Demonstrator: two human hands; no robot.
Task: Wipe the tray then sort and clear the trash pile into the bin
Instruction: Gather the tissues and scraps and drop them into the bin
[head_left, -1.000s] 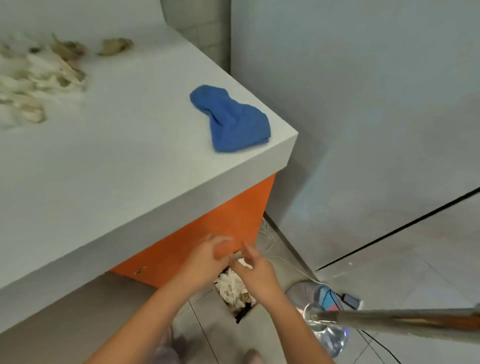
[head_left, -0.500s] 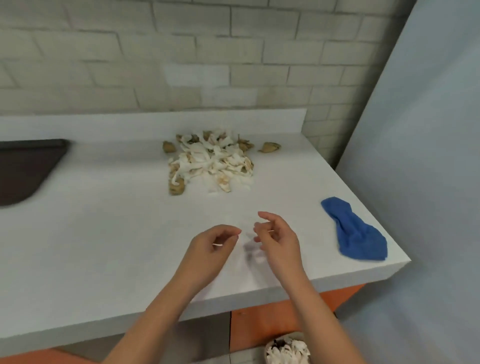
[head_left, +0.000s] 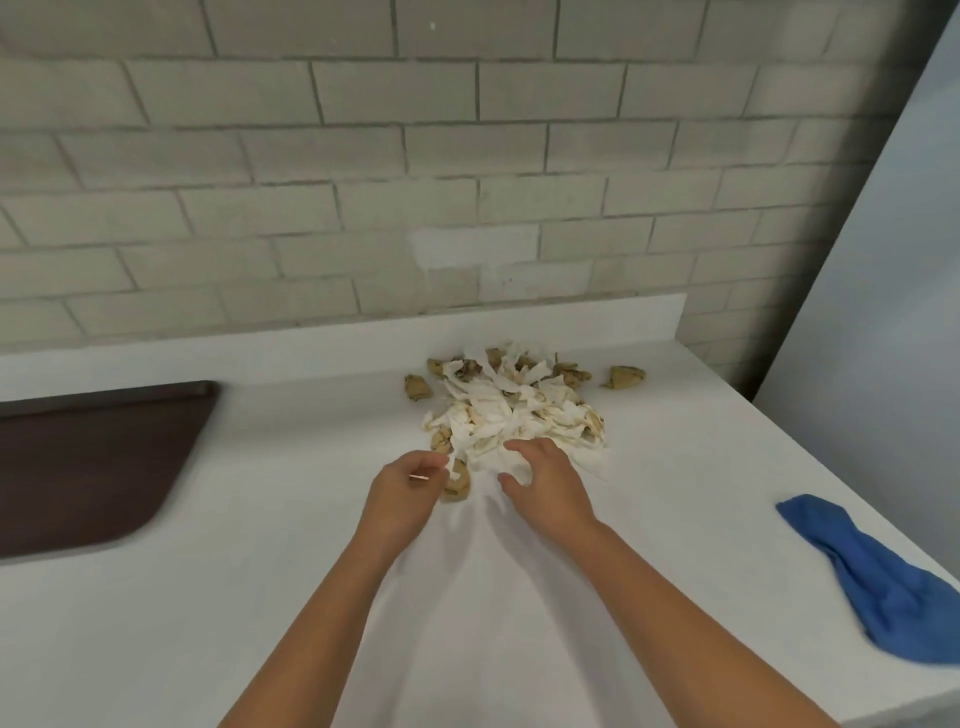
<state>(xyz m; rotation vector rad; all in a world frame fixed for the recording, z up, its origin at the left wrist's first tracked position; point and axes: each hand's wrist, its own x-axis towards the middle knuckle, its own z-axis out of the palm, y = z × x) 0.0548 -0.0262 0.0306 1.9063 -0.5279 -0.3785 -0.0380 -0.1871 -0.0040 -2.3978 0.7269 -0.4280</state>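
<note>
The trash pile (head_left: 511, 415) of white paper strips and brown crumpled scraps lies on the white counter (head_left: 260, 597) near the back wall. My left hand (head_left: 408, 491) hovers at the pile's near left edge with fingers loosely curled, right beside a brown scrap (head_left: 458, 482) and holding nothing I can make out. My right hand (head_left: 545, 483) reaches over the pile's near edge with fingers spread above white paper. The dark brown tray (head_left: 93, 467) lies at the far left. The bin is out of view.
A crumpled blue cloth (head_left: 883, 582) lies near the counter's right front corner. One brown scrap (head_left: 626, 376) sits apart to the right of the pile. A brick wall (head_left: 415, 182) backs the counter, and a pale panel (head_left: 893, 286) stands at the right.
One second ago both hands were down over the bin on the floor. They have since come up over the counter and moved forward to the pile's near edge; the view has risen too.
</note>
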